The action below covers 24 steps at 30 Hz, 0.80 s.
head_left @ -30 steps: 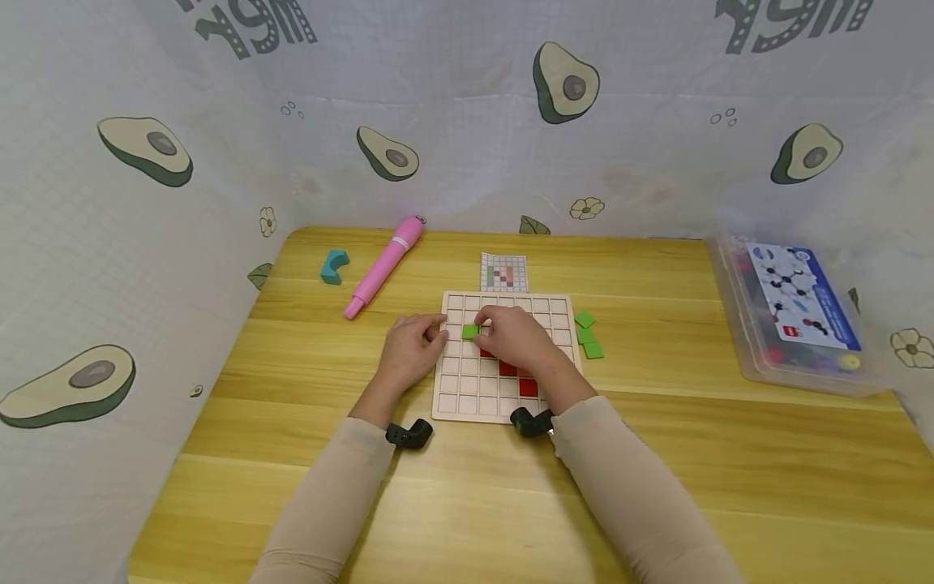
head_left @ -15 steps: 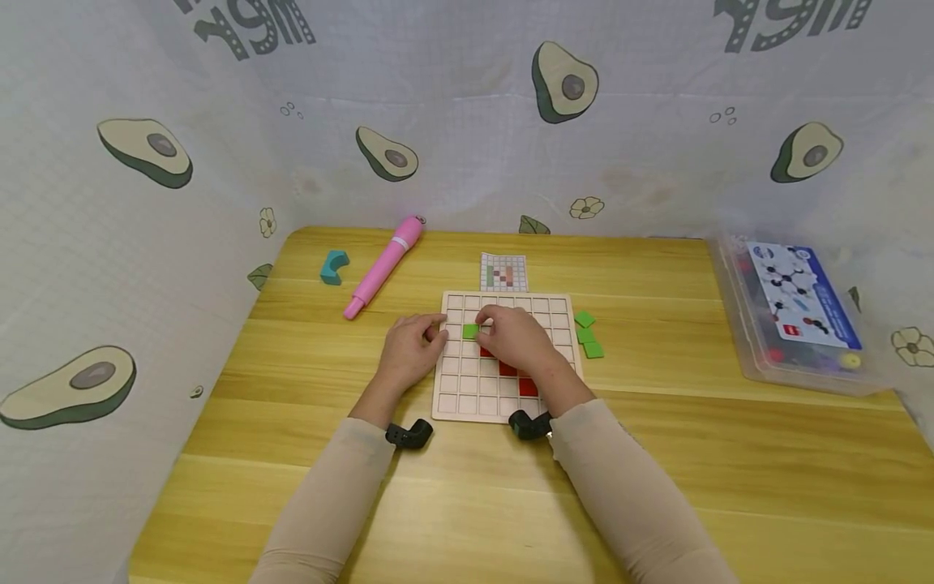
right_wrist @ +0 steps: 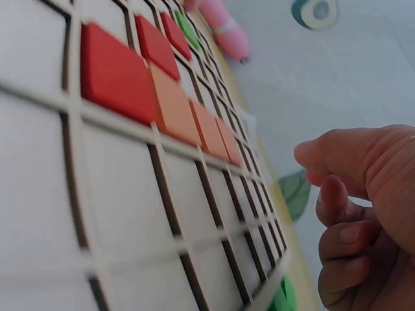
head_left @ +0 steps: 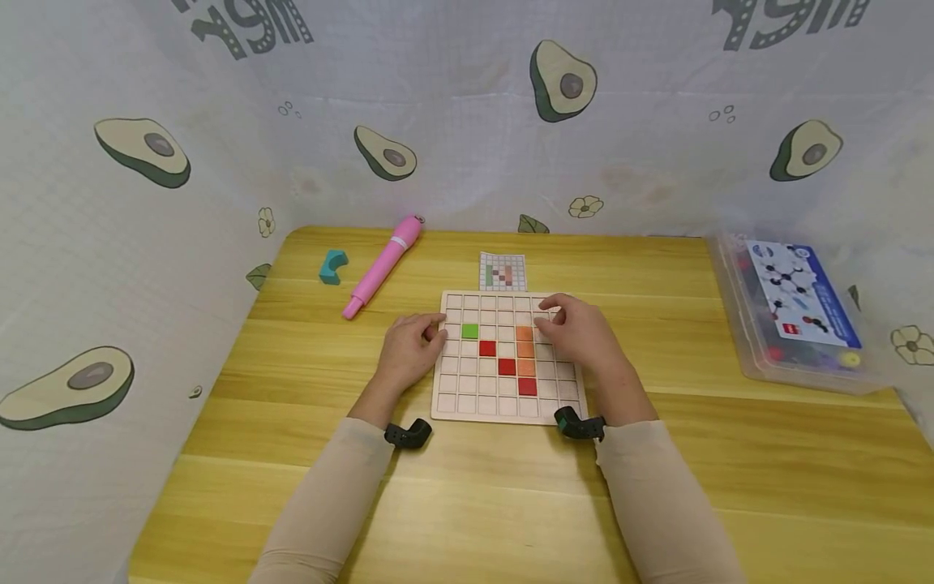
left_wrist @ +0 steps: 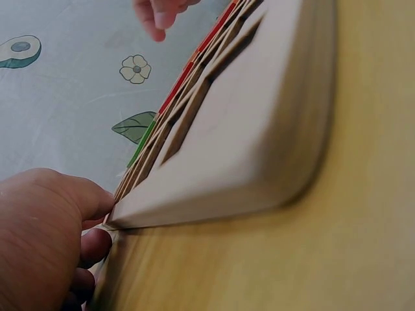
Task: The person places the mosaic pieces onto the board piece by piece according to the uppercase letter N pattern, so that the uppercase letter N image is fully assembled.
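Note:
A pale wooden grid board (head_left: pixel 467 405) lies on the table. One green tile (head_left: pixel 470 331), three red tiles (head_left: pixel 507 367) in a diagonal and three orange tiles (head_left: pixel 525 349) in a column sit in its cells. At the board's left edge, my left hand (head_left: pixel 410 350) holds the rim between thumb and finger, as the left wrist view (left_wrist: pixel 45 227) also shows. My right hand (head_left: pixel 584 332) hovers over the board's right side, fingers loosely bent with nothing between them. Loose green tiles (right_wrist: pixel 284 297) beyond the right edge show in the right wrist view; the hand hides them in the head view.
A small printed grid card (head_left: pixel 503 272) lies behind the board. Back left are a pink stick-shaped object (head_left: pixel 383 268) and a teal arch block (head_left: pixel 333 267). A clear plastic box (head_left: pixel 799 312) with a blue label stands at the right, before the patterned cloth.
My right hand has left the green tile and moved right across the board, uncovering the red and orange tiles. The green tile stays in its cell. My left hand has not moved.

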Each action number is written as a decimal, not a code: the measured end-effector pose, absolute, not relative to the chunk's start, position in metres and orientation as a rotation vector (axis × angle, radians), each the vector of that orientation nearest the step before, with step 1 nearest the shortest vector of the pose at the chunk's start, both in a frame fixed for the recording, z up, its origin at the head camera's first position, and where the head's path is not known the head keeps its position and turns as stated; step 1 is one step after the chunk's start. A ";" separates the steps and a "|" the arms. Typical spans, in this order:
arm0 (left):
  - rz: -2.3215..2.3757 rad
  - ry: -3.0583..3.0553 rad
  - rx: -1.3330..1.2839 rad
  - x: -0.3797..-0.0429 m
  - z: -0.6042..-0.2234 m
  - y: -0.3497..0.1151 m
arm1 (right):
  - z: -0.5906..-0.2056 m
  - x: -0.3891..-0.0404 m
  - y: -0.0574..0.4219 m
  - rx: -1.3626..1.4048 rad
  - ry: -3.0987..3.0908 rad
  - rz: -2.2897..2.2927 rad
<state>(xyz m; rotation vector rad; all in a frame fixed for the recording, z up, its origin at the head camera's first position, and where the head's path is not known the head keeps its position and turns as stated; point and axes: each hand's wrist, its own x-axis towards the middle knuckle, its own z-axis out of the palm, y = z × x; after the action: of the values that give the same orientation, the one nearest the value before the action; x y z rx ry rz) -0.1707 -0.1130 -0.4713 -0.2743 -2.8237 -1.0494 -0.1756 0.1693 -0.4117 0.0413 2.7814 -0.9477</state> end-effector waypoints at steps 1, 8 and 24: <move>-1.050 -2.825 -0.271 -0.171 -0.471 -0.113 | -0.413 -0.176 0.175 0.058 2.787 -0.954; -1.053 -2.823 -0.274 -0.171 -0.470 -0.114 | -0.425 -0.177 0.212 0.155 2.825 -1.009; -1.050 -2.842 -0.269 -0.172 -0.471 -0.113 | -0.436 -0.180 0.226 0.330 2.801 -0.953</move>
<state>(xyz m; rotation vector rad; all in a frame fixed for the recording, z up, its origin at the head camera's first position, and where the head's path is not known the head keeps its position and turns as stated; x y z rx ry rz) -0.1723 -0.1129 -0.4706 -0.2691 -2.8424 -1.0499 -0.1804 0.2265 -0.4361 0.3297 2.8007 -0.9533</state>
